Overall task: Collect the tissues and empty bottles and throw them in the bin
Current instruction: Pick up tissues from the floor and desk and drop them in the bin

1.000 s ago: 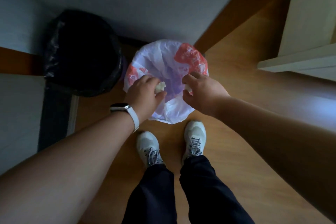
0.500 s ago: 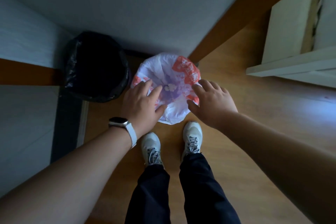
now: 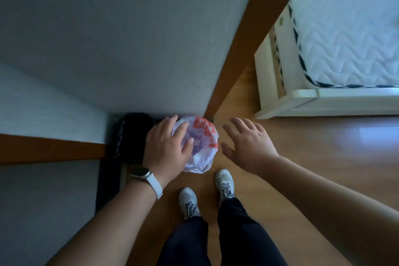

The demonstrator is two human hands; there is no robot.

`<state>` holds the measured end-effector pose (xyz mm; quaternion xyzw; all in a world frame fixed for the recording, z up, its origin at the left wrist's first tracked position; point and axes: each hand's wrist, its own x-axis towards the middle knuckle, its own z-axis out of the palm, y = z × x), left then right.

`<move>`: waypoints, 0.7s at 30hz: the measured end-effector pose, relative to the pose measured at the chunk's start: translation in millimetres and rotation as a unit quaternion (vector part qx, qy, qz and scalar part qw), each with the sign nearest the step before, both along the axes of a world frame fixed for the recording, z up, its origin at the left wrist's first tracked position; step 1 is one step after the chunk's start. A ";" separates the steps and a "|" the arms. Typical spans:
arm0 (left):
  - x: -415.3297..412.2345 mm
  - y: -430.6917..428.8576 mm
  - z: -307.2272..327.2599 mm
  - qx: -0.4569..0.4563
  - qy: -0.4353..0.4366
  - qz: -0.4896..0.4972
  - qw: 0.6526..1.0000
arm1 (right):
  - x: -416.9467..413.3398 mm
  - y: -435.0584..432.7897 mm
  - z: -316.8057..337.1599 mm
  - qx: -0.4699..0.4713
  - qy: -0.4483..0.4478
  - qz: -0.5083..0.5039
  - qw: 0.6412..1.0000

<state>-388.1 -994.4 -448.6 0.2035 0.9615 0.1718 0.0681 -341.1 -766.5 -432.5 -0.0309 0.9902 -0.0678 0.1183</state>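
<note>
My left hand (image 3: 166, 149) hovers over the left rim of the bin (image 3: 205, 134) and my right hand (image 3: 248, 144) just right of it, the 2 spread wide and holding nothing, so I judge a drop done. I cannot make out tissues inside the bin. Next I must look away from it for remaining tissues and bottles.

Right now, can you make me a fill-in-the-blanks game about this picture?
The watch is on the ___ wrist. The bag next to the white bin bag is ___. The right hand holds ___.
Missing words: left, black, nothing.
</note>
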 end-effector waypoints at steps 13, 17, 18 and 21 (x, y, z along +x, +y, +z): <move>8.6 60.1 161.3 0.062 0.087 -0.108 0.988 | 62.2 46.4 187.1 0.043 0.121 -0.112 0.985; 20.1 104.4 191.5 0.052 0.117 -0.179 0.975 | 90.6 79.5 219.9 0.043 0.131 -0.155 0.978; 23.7 116.4 199.3 0.051 0.124 -0.192 0.972 | 97.9 90.4 227.0 0.044 0.141 -0.166 0.975; 33.6 153.7 220.5 0.045 0.149 -0.227 0.961 | 119.9 126.8 243.3 0.053 0.175 -0.188 0.965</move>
